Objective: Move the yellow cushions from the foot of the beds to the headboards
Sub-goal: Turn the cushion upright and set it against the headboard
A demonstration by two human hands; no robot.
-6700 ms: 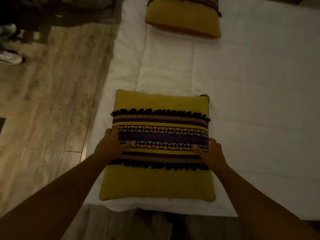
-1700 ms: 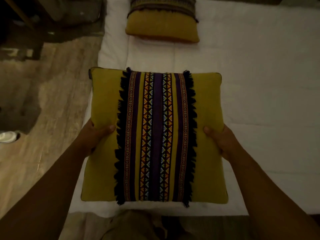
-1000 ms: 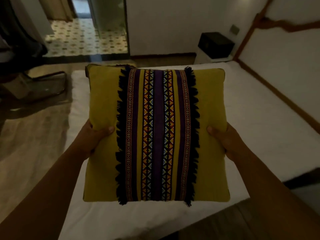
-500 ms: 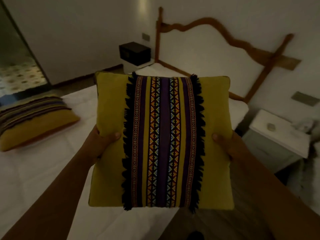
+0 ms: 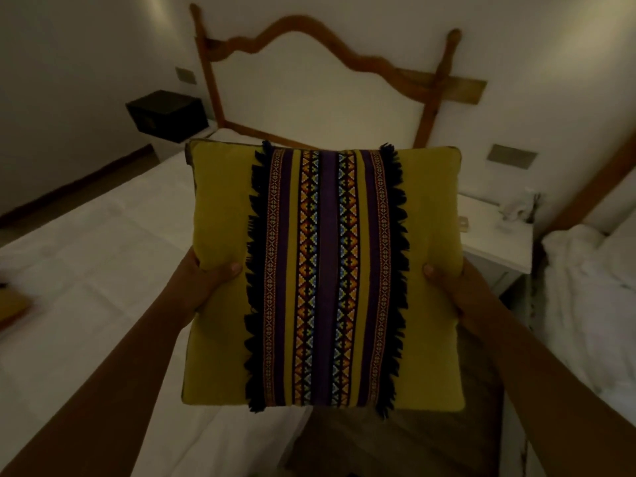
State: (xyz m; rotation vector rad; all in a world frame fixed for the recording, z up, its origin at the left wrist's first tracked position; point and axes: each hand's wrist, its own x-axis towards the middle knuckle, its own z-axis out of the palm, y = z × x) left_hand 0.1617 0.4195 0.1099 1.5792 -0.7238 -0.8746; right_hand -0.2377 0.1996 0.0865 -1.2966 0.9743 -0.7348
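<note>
I hold a yellow cushion [image 5: 220, 304] with a purple patterned band and black fringe up in front of me. My left hand [image 5: 203, 275] grips its left edge and my right hand [image 5: 451, 280] grips its right edge, thumbs on the front. Behind it stands the wooden headboard [image 5: 309, 29] of the white bed [image 5: 86, 253]. A corner of a second yellow cushion [image 5: 10, 306] shows at the far left edge on the bed.
A white nightstand [image 5: 499, 235] stands right of the bed, with small objects on it. A second bed with white bedding [image 5: 592, 287] lies at the far right. A black box [image 5: 168, 115] sits left of the headboard. A strip of floor [image 5: 378, 442] runs between the beds.
I lifted the cushion off the foot of the bed, turned it so its band runs vertically, and my view swung right toward the headboard. The other cushion slid off to the left edge.
</note>
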